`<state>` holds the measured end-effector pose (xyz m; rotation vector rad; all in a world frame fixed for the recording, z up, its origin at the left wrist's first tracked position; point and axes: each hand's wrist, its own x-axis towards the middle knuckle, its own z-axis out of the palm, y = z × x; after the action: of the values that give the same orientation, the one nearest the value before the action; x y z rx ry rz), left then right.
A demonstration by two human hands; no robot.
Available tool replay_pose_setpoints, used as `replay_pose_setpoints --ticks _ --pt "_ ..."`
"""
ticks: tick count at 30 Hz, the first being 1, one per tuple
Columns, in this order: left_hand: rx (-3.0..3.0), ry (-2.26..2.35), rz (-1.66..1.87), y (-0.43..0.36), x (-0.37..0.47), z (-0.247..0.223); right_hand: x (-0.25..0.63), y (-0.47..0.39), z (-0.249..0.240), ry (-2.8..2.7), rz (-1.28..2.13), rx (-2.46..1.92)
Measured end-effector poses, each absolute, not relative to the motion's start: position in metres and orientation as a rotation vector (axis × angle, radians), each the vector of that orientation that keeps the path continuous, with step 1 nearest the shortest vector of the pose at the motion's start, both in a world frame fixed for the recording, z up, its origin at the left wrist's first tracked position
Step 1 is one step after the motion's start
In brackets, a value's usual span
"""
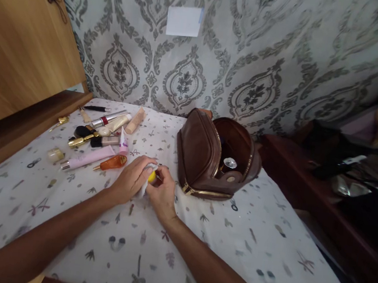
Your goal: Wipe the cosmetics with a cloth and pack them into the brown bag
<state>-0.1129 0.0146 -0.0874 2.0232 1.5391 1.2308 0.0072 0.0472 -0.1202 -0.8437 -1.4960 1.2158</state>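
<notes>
My left hand (131, 178) is closed around a crumpled white tissue (143, 189), pressed against a small yellow item (152, 177). The fingers of my right hand (164, 192) grip that yellow item from the other side, and partly cover it. Both hands meet over the patterned white cloth. Just right of them stands a brown leather bag (197, 154), unzipped, with a silver-topped item (230, 164) inside its opening. An orange bottle (113, 163) and a pink tube (89, 158) lie to the left of my left hand.
More cosmetics lie at the back left, among them a beige tube (135, 121), a gold tube (80, 140) and a small jar (55, 155). A wooden panel (30, 30) borders the left; dark red furniture (318, 208) stands at the right.
</notes>
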Motion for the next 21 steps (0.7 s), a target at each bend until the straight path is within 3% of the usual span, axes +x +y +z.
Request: replay_pose_setpoints --ticks 8,11,17,21 --pt "2.019 1.632 1.231 0.016 -0.113 -0.086 0.009 0.038 -0.120 -1.815 0.750 -0.845" --pt "1.843 1.594 1.270 0.018 -0.112 -0.085 0.010 0.037 -0.119 -1.766 0.835 -0.845" --pt "1.031 1.606 1.616 0.029 -0.121 -0.096 0.009 0.044 -0.112 -1.343 1.356 -0.756" --pt "0.806 1.534 1.642 0.033 -0.116 -0.106 0.010 0.048 -0.112 -1.264 1.378 -0.762"
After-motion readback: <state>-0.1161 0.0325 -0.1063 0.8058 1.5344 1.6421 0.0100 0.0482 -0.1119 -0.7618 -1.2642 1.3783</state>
